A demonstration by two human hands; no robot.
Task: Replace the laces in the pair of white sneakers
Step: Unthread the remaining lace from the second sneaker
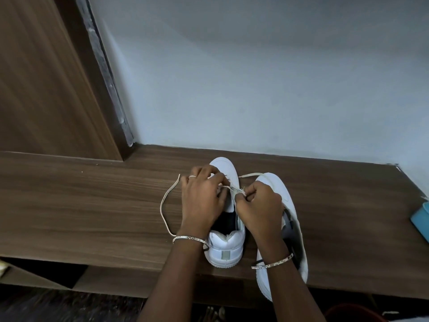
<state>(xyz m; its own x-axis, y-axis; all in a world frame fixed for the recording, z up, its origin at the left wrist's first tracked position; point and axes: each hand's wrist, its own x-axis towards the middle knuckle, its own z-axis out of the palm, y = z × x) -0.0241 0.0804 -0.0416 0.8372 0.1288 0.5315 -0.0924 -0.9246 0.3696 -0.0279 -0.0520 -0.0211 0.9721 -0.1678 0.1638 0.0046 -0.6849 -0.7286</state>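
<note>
Two white sneakers stand on a wooden shelf (92, 205), toes toward the wall. My left hand (203, 201) lies over the lacing area of the left sneaker (226, 249), fingers curled on the cream lace (166, 201). That lace loops out to the left across the wood. My right hand (260, 208) pinches the lace near its tip between the two shoes, just above the left sneaker's eyelets. The right sneaker (281, 189) sits partly under my right wrist, its heel over the shelf's front edge. Another lace end (251, 175) lies across the toes.
A pale wall rises right behind the shoes. A wooden panel (46, 77) stands at the back left. A light blue object (421, 217) sits at the shelf's right edge. Below the shelf's front edge are a dark floor and a red object (352, 312).
</note>
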